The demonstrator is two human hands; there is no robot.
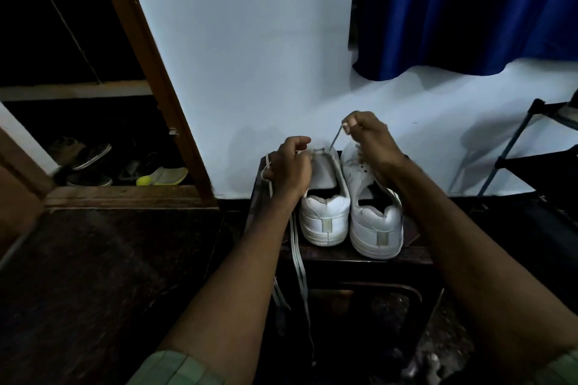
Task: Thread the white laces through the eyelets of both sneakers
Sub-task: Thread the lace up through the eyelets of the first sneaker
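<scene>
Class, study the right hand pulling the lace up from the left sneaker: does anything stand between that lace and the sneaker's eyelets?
Nothing visible does. The right hand pinches the lace taut above the left sneaker, while the left hand steadies its tongue beside the lace's path.

The scene was dim, with a cool bluish cast. The pale wall (250, 56) caught most of the light and carried soft shadows above the sneakers (350, 212). The floor (93, 275) sank into murk. Edges bowed from wide-angle distortion.
</scene>
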